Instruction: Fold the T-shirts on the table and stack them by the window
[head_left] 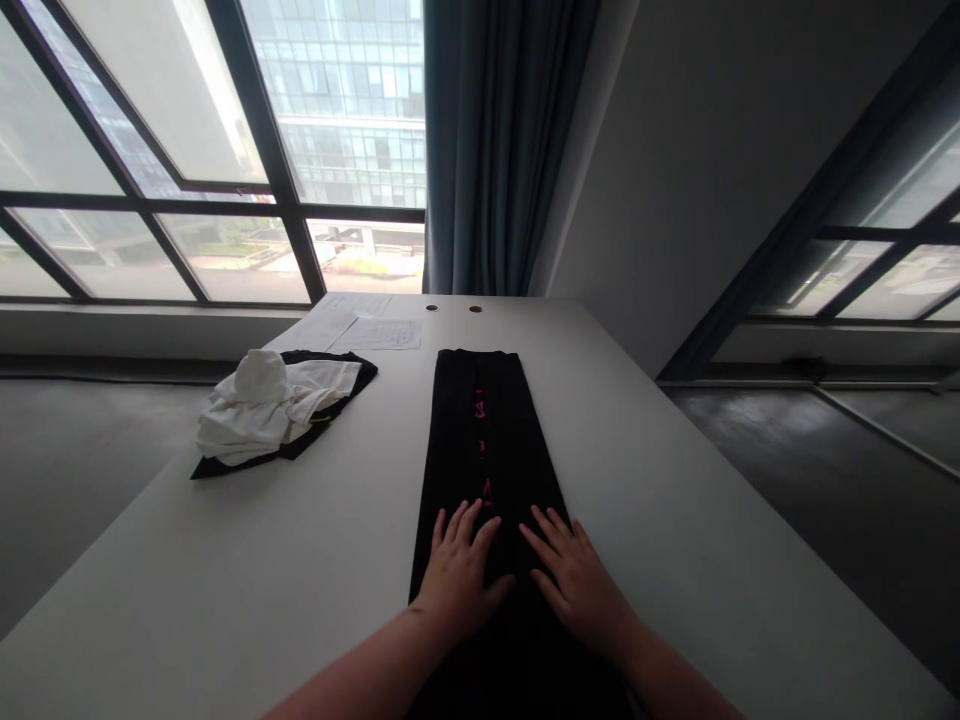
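Note:
A pair of black trousers (pixel 487 420), folded into a long narrow strip with pink marks down its middle, lies flat and runs lengthwise along the white table (pixel 360 590). My left hand (pixel 461 565) rests on the left half of the cloth, palm down with the fingers spread. On the right half lies my right hand (pixel 570 575), also flat with its fingers apart. Neither hand grips the fabric. The near end of the strip runs down between my forearms and out of the bottom of the view.
At the table's left edge a crumpled white garment (pixel 247 410) lies on a black cloth (pixel 217 467). Behind it are several paper sheets (pixel 382 333). Two round cable holes (pixel 475 309) sit near the far edge. Beyond stand windows and a blue curtain (pixel 502 150).

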